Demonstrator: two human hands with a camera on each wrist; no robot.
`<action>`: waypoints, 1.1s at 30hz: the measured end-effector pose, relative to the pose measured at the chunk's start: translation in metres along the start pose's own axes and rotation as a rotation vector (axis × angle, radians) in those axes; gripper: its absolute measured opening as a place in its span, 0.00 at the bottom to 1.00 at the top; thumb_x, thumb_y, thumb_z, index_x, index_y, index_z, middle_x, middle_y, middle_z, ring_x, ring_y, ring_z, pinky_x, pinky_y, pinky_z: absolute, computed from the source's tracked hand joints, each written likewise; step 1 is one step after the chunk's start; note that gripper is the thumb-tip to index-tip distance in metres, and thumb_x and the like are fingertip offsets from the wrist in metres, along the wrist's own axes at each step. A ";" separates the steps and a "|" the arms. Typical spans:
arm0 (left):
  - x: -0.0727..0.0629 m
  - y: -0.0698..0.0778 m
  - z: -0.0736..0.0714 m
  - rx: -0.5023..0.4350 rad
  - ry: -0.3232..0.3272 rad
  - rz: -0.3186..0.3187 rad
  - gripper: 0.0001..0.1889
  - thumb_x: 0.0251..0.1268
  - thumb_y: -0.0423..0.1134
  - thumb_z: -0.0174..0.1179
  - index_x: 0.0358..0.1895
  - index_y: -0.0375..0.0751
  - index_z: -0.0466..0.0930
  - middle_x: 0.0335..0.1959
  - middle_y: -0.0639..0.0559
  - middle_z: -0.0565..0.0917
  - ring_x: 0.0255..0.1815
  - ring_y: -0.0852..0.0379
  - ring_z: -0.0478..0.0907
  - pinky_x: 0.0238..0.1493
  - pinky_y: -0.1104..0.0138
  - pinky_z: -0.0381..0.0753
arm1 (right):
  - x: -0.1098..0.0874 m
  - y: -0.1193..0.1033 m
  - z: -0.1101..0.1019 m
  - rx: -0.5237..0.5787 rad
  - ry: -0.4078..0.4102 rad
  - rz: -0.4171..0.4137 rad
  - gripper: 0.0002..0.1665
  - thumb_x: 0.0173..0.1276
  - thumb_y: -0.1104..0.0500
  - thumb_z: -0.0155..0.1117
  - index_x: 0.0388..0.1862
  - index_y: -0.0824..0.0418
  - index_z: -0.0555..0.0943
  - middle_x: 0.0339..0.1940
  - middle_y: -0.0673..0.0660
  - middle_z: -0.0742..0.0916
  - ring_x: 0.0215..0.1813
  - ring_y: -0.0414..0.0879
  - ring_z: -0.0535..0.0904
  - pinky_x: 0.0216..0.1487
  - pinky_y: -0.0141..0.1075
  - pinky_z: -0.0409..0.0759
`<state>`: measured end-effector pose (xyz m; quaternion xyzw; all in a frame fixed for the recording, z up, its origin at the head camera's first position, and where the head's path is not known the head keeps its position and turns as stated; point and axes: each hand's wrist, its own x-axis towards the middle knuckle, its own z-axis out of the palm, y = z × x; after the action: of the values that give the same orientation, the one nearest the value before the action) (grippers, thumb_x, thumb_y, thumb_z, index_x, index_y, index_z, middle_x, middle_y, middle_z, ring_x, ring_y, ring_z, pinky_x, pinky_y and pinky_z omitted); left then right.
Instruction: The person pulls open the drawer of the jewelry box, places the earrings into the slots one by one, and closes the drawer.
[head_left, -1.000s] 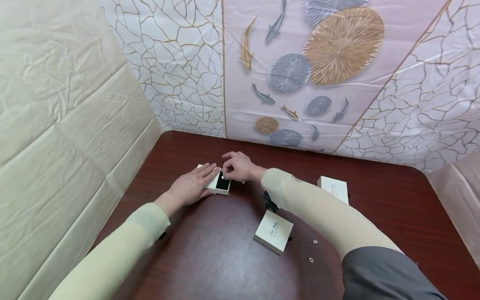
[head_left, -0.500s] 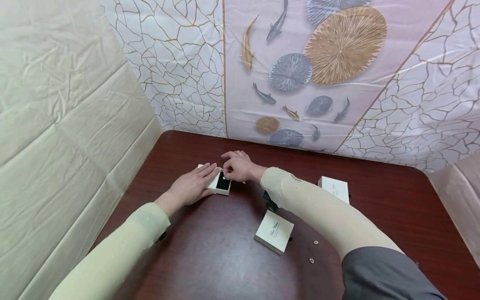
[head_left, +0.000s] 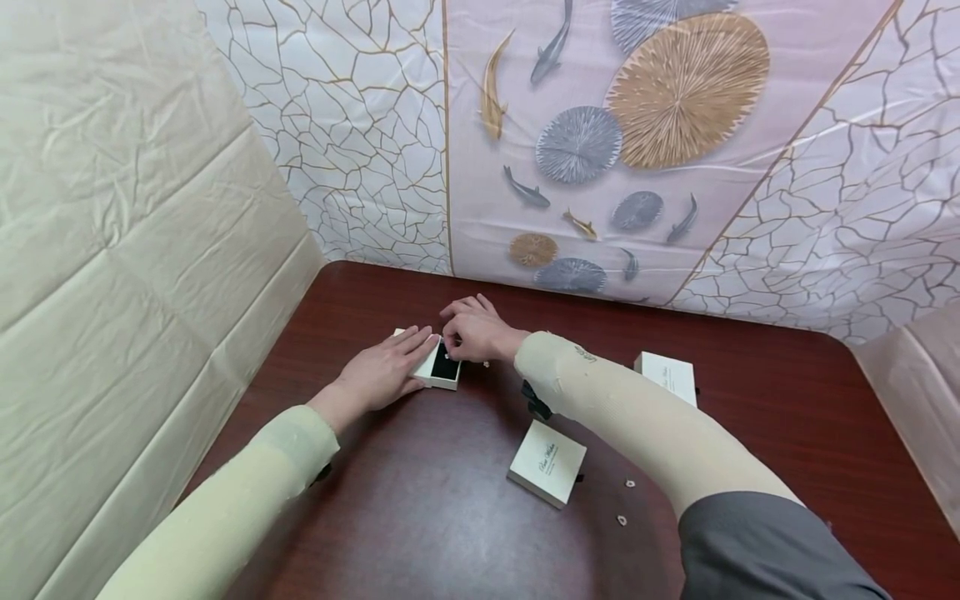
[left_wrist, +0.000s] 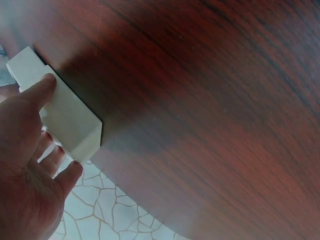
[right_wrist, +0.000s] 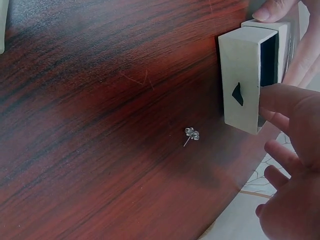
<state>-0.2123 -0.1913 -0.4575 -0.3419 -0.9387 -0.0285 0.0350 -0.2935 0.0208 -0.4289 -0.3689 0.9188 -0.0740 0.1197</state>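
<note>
A small white drawer box [head_left: 447, 384] lies at the table's back left, its drawer partly slid out and showing a black lining [head_left: 444, 367]. Across the sleeve lies my left hand [head_left: 381, 368]; in the left wrist view its thumb [left_wrist: 44, 90] presses one side and the fingers reach round the other. Over the drawer, my right hand [head_left: 476, 332] has thumb and index finger together, with a tiny bright earring-like piece at the tips, mostly hidden. A stud earring [right_wrist: 191, 134] with clear stones rests on the table beside the box, also under the right wrist in the head view.
One closed white box [head_left: 547, 463] with dark lettering sits mid-table. Another white box [head_left: 667, 375] stands at right, partly behind the right forearm. Two small shiny pieces, one nearer the back [head_left: 630, 483] and one nearer the front [head_left: 622, 520], lie right of the middle box.
The right hand's fingers shift slightly over the drawer, its outer fingers lifting a little, and the wrist moves slightly left. The left hand and the boxes stay put.
</note>
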 end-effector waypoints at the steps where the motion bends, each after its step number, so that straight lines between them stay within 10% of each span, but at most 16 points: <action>1: 0.000 0.000 0.000 0.000 0.002 0.000 0.37 0.75 0.46 0.69 0.79 0.29 0.68 0.79 0.33 0.71 0.79 0.36 0.69 0.78 0.49 0.70 | 0.000 0.000 0.000 -0.001 -0.001 -0.002 0.13 0.68 0.59 0.71 0.24 0.49 0.82 0.77 0.57 0.78 0.81 0.58 0.64 0.85 0.66 0.46; 16: 0.001 -0.001 0.000 -0.004 -0.016 -0.004 0.37 0.76 0.46 0.68 0.80 0.31 0.67 0.79 0.34 0.70 0.80 0.36 0.68 0.78 0.50 0.70 | -0.002 -0.002 -0.002 0.108 -0.027 0.008 0.13 0.71 0.60 0.67 0.24 0.52 0.83 0.79 0.59 0.76 0.81 0.61 0.64 0.84 0.66 0.47; 33: 0.001 -0.002 0.000 -0.004 -0.037 -0.016 0.39 0.76 0.50 0.67 0.82 0.33 0.65 0.81 0.35 0.69 0.81 0.37 0.66 0.78 0.50 0.70 | -0.001 -0.005 -0.004 -0.008 -0.027 0.002 0.15 0.73 0.60 0.66 0.24 0.50 0.81 0.75 0.55 0.79 0.79 0.56 0.66 0.85 0.65 0.45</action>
<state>-0.2148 -0.1921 -0.4577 -0.3350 -0.9417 -0.0243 0.0167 -0.2908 0.0181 -0.4235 -0.3695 0.9176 -0.0653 0.1308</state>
